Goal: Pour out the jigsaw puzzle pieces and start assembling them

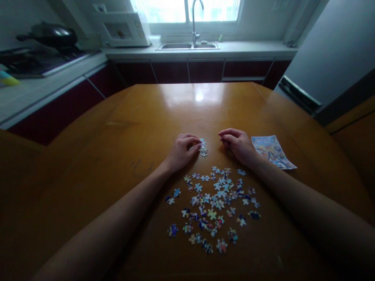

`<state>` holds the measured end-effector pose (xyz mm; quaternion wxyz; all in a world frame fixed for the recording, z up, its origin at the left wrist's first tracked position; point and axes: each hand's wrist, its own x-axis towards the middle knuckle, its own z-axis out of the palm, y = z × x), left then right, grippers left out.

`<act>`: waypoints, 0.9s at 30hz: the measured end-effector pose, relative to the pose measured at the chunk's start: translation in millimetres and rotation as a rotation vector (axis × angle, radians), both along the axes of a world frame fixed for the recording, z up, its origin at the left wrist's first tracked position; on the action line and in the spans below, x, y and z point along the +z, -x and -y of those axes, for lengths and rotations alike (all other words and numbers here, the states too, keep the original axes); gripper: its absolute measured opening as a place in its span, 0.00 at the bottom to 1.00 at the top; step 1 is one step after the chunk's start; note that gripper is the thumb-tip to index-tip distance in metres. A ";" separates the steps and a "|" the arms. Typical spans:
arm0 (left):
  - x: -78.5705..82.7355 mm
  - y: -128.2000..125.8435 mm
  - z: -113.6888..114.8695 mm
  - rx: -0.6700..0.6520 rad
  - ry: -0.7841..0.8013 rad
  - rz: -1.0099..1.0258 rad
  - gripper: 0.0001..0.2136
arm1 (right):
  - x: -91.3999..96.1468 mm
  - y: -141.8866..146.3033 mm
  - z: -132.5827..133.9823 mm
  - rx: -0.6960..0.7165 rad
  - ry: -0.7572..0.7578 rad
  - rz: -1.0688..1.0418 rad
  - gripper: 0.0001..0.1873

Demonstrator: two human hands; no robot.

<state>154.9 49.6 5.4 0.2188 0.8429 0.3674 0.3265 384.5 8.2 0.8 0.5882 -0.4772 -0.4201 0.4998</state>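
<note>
A small strip of joined jigsaw pieces [204, 150] lies flat on the wooden table. The thumb and fingers of my left hand [183, 151] are curled closed against the strip's left edge. To the right of the strip, and apart from it, is my right hand [236, 145]. Its fingers are drawn together in a pinch, and whatever may be between them is hidden. Nearer to me, many loose jigsaw pieces [222, 187] are scattered between my forearms, some overlapping. A printed picture sheet [272, 151] lies beyond my right wrist, slightly creased.
The brown wooden table [140, 113] has rounded far corners. Behind it runs a counter with a sink [177, 46], a tap [193, 23] and a white microwave [125, 29]. A dark pan [49, 35] stands on the stove at left; a grey fridge [331, 50] is at right.
</note>
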 end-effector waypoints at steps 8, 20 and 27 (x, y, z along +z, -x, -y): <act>-0.1 0.9 -1.0 -0.014 0.009 0.007 0.06 | -0.5 -0.1 -1.3 0.011 -0.010 -0.005 0.06; -0.3 1.9 -2.5 -0.021 -0.005 -0.003 0.06 | 0.7 0.0 -1.4 0.022 -0.001 -0.007 0.06; 0.2 1.4 -1.9 -0.021 0.003 0.007 0.05 | -1.5 -0.8 -2.3 0.029 -0.008 -0.011 0.06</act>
